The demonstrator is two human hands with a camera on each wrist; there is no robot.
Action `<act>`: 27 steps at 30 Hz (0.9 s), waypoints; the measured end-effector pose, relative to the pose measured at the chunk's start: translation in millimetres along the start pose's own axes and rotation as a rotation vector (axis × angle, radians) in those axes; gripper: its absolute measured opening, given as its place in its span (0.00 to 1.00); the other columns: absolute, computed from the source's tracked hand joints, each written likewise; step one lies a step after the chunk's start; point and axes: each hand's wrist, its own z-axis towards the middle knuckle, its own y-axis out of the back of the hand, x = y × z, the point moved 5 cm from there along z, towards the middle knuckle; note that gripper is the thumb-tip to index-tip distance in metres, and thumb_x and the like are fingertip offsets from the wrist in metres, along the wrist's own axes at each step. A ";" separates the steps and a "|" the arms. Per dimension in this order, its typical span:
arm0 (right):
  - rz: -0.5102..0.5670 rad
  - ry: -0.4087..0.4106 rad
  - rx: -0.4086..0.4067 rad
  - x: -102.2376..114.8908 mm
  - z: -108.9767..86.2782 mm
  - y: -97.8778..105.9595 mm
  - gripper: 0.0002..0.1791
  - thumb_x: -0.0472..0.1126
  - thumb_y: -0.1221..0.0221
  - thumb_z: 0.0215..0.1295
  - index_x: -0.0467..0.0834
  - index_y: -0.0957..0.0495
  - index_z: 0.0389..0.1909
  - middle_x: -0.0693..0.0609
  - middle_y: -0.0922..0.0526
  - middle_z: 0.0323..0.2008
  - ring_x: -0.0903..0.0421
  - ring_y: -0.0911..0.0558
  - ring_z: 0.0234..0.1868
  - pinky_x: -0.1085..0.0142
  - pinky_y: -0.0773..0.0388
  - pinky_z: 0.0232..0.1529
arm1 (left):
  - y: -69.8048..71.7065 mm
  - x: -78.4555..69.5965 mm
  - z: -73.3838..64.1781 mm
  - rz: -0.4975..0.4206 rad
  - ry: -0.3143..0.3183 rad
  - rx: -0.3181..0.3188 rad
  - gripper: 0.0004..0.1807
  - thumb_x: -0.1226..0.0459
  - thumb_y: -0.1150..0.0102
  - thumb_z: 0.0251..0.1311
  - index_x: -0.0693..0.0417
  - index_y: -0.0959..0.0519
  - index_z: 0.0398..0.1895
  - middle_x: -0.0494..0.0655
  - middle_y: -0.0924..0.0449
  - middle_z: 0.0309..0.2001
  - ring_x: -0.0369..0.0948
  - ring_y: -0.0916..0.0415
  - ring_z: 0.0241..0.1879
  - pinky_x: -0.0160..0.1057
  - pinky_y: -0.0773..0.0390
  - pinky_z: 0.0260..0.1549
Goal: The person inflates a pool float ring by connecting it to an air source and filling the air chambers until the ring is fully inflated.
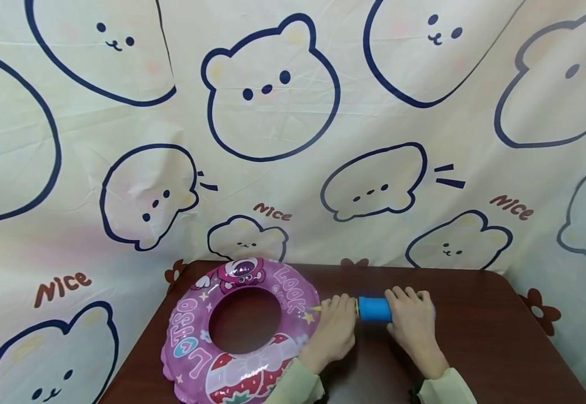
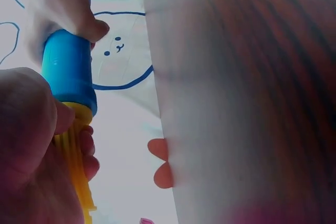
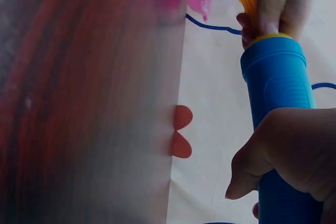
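A purple inflatable swim ring with strawberry and bear prints lies on the table, plump and round. To its right is a blue and yellow hand air pump, held level above the tabletop. My left hand grips the pump's yellow front part, fingers curled round it. Its thin yellow tip points at the ring's right side; whether it sits in a valve I cannot tell. Around the blue barrel my right hand is wrapped, thumb and fingers on opposite sides.
The dark brown wooden table extends right of the hands. Behind it and at both sides hangs a pale cloth printed with bear outlines and lettering.
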 end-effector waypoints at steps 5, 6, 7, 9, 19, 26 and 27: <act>0.045 -0.013 0.001 -11.2 0.1 3.9 0.30 0.38 0.20 0.34 0.44 0.14 0.45 0.46 0.12 0.41 0.42 0.17 0.43 0.42 0.24 0.49 | 5.0 3.4 -1.0 -0.041 0.017 -0.002 0.16 0.60 0.40 0.74 0.54 0.27 0.60 0.43 0.26 0.46 0.42 0.30 0.48 0.41 0.29 0.53; 0.056 -0.019 0.002 -16.5 0.3 5.9 0.29 0.38 0.21 0.33 0.44 0.14 0.45 0.46 0.11 0.41 0.42 0.17 0.43 0.42 0.25 0.49 | 6.1 4.5 -1.1 -0.042 0.020 -0.008 0.16 0.60 0.41 0.75 0.54 0.27 0.60 0.43 0.26 0.45 0.41 0.30 0.48 0.40 0.29 0.52; 0.066 -0.028 0.002 -22.6 0.7 8.3 0.29 0.37 0.21 0.33 0.44 0.14 0.45 0.46 0.11 0.41 0.42 0.18 0.44 0.42 0.26 0.49 | 7.0 5.6 -1.0 -0.043 0.021 -0.015 0.15 0.60 0.41 0.75 0.54 0.27 0.59 0.43 0.27 0.45 0.41 0.31 0.47 0.40 0.29 0.52; 0.073 -0.044 -0.011 -35.9 1.1 14.9 0.29 0.35 0.20 0.32 0.45 0.14 0.43 0.46 0.12 0.40 0.42 0.18 0.44 0.42 0.27 0.50 | 8.7 7.0 -0.4 -0.039 0.019 -0.035 0.13 0.59 0.44 0.77 0.54 0.27 0.58 0.42 0.28 0.43 0.41 0.31 0.45 0.39 0.30 0.50; 0.070 -0.134 -0.057 -95.5 -5.4 37.5 0.30 0.30 0.19 0.30 0.40 0.14 0.42 0.39 0.13 0.40 0.36 0.21 0.44 0.34 0.29 0.55 | 11.5 6.5 2.9 -0.052 0.039 -0.059 0.13 0.59 0.43 0.78 0.55 0.26 0.57 0.43 0.27 0.43 0.40 0.32 0.43 0.39 0.28 0.50; 0.045 -0.168 -0.005 -101.4 -8.3 34.5 0.32 0.32 0.17 0.30 0.39 0.14 0.45 0.38 0.12 0.43 0.35 0.21 0.46 0.32 0.31 0.57 | 7.7 3.7 4.8 -0.028 0.035 -0.058 0.10 0.60 0.43 0.77 0.55 0.25 0.54 0.43 0.28 0.41 0.41 0.33 0.42 0.39 0.29 0.49; 0.038 -0.161 0.002 -98.0 -7.8 33.0 0.33 0.33 0.17 0.30 0.40 0.14 0.45 0.38 0.12 0.43 0.35 0.21 0.46 0.32 0.31 0.56 | 7.0 3.2 4.9 -0.023 0.033 -0.058 0.09 0.61 0.44 0.77 0.55 0.25 0.53 0.43 0.28 0.41 0.41 0.33 0.41 0.40 0.29 0.49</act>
